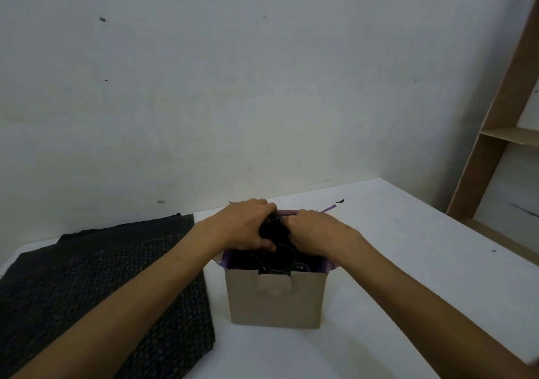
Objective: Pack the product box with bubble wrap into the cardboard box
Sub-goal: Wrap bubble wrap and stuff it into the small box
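Left hand (248,227) and right hand (316,230) sit side by side over the open top of the cardboard box (275,300), fingers curled round a black bundle of bubble wrap (274,230) held between them. Beneath the hands, dark rounded contents fill the box mouth; whether this is the product box cannot be told. A purple lining edges the opening. No writing is legible. Left of the left forearm, black bubble wrap sheets (110,285) lie flat on the white table (393,276).
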Demonstrator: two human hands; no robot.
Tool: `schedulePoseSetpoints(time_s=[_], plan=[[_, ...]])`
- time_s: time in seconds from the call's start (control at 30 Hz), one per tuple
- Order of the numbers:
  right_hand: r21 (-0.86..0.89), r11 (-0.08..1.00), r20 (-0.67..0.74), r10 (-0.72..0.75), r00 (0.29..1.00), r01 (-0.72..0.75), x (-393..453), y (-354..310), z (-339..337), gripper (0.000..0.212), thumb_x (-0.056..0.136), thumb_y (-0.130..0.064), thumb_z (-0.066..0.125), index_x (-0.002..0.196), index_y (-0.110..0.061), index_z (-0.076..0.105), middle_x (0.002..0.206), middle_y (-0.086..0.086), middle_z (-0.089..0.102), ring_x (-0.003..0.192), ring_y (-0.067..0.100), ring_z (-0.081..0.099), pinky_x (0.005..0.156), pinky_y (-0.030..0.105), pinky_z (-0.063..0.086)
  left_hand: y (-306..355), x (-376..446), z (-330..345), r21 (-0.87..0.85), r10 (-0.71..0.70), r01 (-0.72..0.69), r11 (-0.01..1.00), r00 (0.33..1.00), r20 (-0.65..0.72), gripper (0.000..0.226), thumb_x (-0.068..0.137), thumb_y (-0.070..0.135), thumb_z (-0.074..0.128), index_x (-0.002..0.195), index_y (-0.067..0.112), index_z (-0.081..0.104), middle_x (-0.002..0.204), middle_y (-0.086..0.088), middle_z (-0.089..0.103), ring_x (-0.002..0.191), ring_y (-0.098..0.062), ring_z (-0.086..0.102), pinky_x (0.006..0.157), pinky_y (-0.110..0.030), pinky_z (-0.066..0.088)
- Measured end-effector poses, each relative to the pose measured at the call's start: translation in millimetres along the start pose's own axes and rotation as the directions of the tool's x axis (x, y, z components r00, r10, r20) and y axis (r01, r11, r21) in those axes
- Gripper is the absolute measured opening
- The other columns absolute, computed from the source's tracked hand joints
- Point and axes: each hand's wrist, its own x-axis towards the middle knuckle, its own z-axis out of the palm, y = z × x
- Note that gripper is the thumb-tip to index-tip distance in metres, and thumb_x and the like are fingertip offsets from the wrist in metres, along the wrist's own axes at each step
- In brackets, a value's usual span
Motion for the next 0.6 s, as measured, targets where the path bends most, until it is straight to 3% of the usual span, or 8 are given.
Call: schedulePoseSetpoints(time_s=[0.07, 0.17, 0.23, 0.33, 0.37, 0.47, 0.6], plan=[[-0.011, 1.000, 0.077, 0.030, 0.997, -0.029, 3.9, 1.3, 4.0, 0.033, 0.096, -0.013, 0.051, 0.128, -0.016, 0.058, 0.115, 0.009, 0.067, 0.096, 0.028, 0.066, 0.068, 0.033, 0.045, -0.8, -6.8, 1.0, 0.159, 0.062, -0.060, 0.986, 0.998, -0.010, 0.061, 0.077, 0.052, 0.070, 0.128, 0.029, 0.046, 0.114, 0.007, 0.056, 0.103, -0.017, 0.051, 0.088, -0.033, 0.042], [-0.018, 0.998, 0.168, 0.069, 0.983, -0.067, 5.9, -4.0, 7.7, 0.029, 0.093, -0.015, 0.056, 0.121, -0.015, 0.063, 0.110, 0.007, 0.069, 0.090, 0.026, 0.068, 0.070, 0.033, 0.053, -7.1, -2.6, 5.7, 0.334, 0.047, -0.068, 0.940, 0.996, 0.071, 0.039, 0.084, 0.028, 0.066, 0.122, 0.026, 0.056, 0.115, 0.003, 0.066, 0.102, -0.020, 0.059, 0.092, -0.033, 0.038], [-0.026, 0.999, 0.070, 0.045, 0.997, -0.043, 5.2, -8.9, 6.9, 0.028, 0.093, -0.012, 0.058, 0.120, -0.014, 0.064, 0.111, 0.007, 0.069, 0.091, 0.026, 0.067, 0.066, 0.031, 0.046, -5.7, 5.1, 9.5, 0.417, 0.067, -0.099, 0.904, 0.994, 0.091, 0.021, 0.091, 0.022, 0.059, 0.111, 0.024, 0.063, 0.107, 0.003, 0.071, 0.091, -0.019, 0.063, 0.090, -0.032, 0.035], [-0.008, 1.000, -0.142, -0.017, 0.990, 0.016, 8.1, -12.1, 8.2, 0.032, 0.096, -0.010, 0.056, 0.127, -0.015, 0.057, 0.119, 0.007, 0.061, 0.102, 0.026, 0.062, 0.070, 0.032, 0.037, 4.5, 17.2, 10.6, 0.484, 0.076, -0.126, 0.866, 0.990, 0.120, 0.020, 0.097, 0.016, 0.047, 0.108, 0.020, 0.064, 0.105, 0.001, 0.069, 0.090, -0.021, 0.063, 0.091, -0.032, 0.031], [0.025, 0.999, -0.120, -0.020, 0.993, 0.023, 9.6, -10.9, 9.3, 0.031, 0.096, -0.010, 0.054, 0.127, -0.016, 0.057, 0.119, 0.005, 0.062, 0.101, 0.024, 0.062, 0.070, 0.031, 0.038, 7.7, 20.3, 11.1, 0.498, 0.070, -0.122, 0.859, 0.990, 0.123, 0.020, 0.098, 0.016, 0.046, 0.106, 0.020, 0.064, 0.105, 0.001, 0.069, 0.091, -0.020, 0.063, 0.090, -0.032, 0.030], [0.177, 0.981, 0.116, 0.059, 0.991, -0.079, 14.1, -2.7, 16.0, 0.030, 0.097, -0.014, 0.050, 0.122, -0.022, 0.064, 0.113, 0.004, 0.069, 0.094, 0.022, 0.066, 0.069, 0.028, 0.042, 6.7, 23.2, 15.4, 0.485, 0.039, -0.108, 0.868, 0.988, 0.150, 0.015, 0.097, 0.025, 0.053, 0.102, 0.023, 0.067, 0.103, 0.003, 0.071, 0.091, -0.020, 0.060, 0.091, -0.031, 0.029], [0.173, 0.973, 0.322, 0.089, 0.943, -0.151, 20.3, 0.3, 13.7, 0.026, 0.100, -0.024, 0.048, 0.117, -0.016, 0.065, 0.111, 0.007, 0.068, 0.094, 0.023, 0.065, 0.079, 0.031, 0.048, -7.2, 17.7, 4.2, 0.248, 0.028, -0.060, 0.967, 0.991, 0.130, 0.025, 0.085, 0.037, 0.064, 0.108, 0.027, 0.064, 0.106, 0.002, 0.067, 0.100, -0.021, 0.055, 0.094, -0.034, 0.037]])
